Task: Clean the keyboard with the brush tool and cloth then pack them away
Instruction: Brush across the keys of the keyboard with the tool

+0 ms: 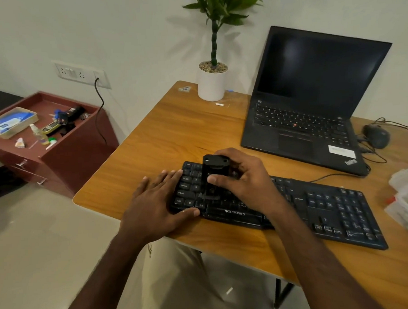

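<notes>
Brushing under way: right hand [243, 176] gripping black brush tool [214, 175] on Zebronics keyboard [329, 207], left hand [153, 203] flat at nine o'clock; wiping, packing remaining.

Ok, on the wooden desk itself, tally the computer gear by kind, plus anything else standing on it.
Keyboards: 1, the black keyboard
Laptops: 1, the open laptop
Mice: 1, the dark mouse
Brush tools: 1, the black brush tool, gripped by the right hand
Potted plants: 1, the white-potted plant
Clear plastic containers: 1, the plastic container
Total: 6
</notes>
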Motion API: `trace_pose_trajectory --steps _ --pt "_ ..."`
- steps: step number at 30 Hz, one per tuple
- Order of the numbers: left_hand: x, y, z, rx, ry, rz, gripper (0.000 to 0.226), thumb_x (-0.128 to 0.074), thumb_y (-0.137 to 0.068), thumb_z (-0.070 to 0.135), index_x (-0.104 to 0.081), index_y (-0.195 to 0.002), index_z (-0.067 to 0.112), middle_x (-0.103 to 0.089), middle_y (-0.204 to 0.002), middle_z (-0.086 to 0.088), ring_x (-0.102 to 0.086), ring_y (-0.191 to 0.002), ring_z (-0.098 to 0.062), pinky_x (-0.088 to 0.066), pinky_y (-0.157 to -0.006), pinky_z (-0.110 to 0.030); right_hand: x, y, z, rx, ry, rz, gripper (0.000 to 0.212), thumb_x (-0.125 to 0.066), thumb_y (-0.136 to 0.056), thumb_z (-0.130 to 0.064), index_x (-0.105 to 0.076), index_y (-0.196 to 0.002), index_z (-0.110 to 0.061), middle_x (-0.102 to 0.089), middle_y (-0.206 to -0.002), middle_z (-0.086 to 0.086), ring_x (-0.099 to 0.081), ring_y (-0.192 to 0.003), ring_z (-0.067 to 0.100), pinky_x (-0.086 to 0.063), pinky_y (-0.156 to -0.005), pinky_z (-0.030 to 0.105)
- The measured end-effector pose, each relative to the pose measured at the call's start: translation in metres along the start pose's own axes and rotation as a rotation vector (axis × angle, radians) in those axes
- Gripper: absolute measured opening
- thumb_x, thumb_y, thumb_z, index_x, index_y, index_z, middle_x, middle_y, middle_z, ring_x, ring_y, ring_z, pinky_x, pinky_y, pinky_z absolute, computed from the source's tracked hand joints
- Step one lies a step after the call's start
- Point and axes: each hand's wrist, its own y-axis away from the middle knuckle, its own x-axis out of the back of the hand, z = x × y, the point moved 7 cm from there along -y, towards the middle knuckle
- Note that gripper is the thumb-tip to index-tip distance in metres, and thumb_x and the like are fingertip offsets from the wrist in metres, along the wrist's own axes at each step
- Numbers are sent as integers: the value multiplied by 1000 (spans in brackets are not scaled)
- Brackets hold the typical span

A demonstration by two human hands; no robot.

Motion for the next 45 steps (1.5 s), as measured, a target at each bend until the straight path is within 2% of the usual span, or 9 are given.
trace_pose_trajectory --steps 8,13,16,20,27,30,34,40,45 --pt "-1 -1 -1 5 -5 -5 109 -22 -70 99 -10 -158 36 -21 -163 13 -5 -150 -2 0 -124 -40 39 17 12 -69 38 -80 34 -81 -84 -24 -70 -116 -17 -73 -105 -3 -71 -99 21 -57 -82 32" --pt "-1 -1 -1 3 -10 4 108 -21 -70 98 -10 -158 36 -21 -163 12 -6 -150 -2 -1 -124 -40 69 27 14 -49 13 -10 33 -84 -85 -27 -71 -113 -17 -71 -105 5 -69 -94 36 -55 -83 61" --pt "-1 -1 0 4 -9 3 108 -21 -70 99 -10 -158 36 -22 -163 12 -6 -150 -3 -3 -125 -42 58 23 5 -10 -37 45 33 -80 -84 -20 -69 -114 -14 -69 -103 5 -67 -94 35 -56 -82 55" --pt "0 0 0 10 5 1 108 -24 -70 98 -12 -158 37 -22 -162 12 -6 -150 -1 -1 -124 -41 32 19 5 -7 -34 -21 32 -80 -86 -16 -69 -115 -9 -69 -102 -2 -69 -94 14 -55 -78 27" --pt "0 -2 0 10 6 3 108 -23 -69 98 -10 -157 38 -21 -163 14 -5 -149 0 -1 -124 -41 78 40 16 -73 70 -60 30 -82 -86 -25 -71 -113 -17 -72 -103 5 -70 -93 33 -60 -80 49" --pt "0 0 2 13 13 5 109 -22 -69 98 -9 -158 36 -21 -163 11 -5 -150 -2 0 -124 -42 101 50 14 -79 32 -17 34 -83 -83 -28 -71 -112 -16 -72 -102 4 -72 -93 26 -62 -78 41" --pt "1 2 16 -15 18 100 107 -27 -73 94 -17 -158 29 -15 -165 7 -1 -152 -6 2 -124 -48 94 46 7 -20 8 68 33 -83 -85 -23 -70 -114 -13 -71 -104 1 -69 -95 27 -58 -83 48" --pt "-11 0 95 -218 -21 263 96 -45 -82 84 -45 -147 13 -37 -157 -3 -18 -151 -13 -9 -122 -55 54 33 3 -12 37 -1 31 -82 -86 -16 -70 -114 -16 -71 -105 -8 -69 -100 16 -54 -81 23" --pt "-37 -9 111 -208 -119 181 92 -36 -86 84 -53 -142 13 -46 -152 -2 -24 -149 -14 -18 -120 -54 76 49 13 -63 62 -22 31 -82 -86 -20 -70 -114 -17 -72 -106 -5 -68 -100 18 -54 -80 23"
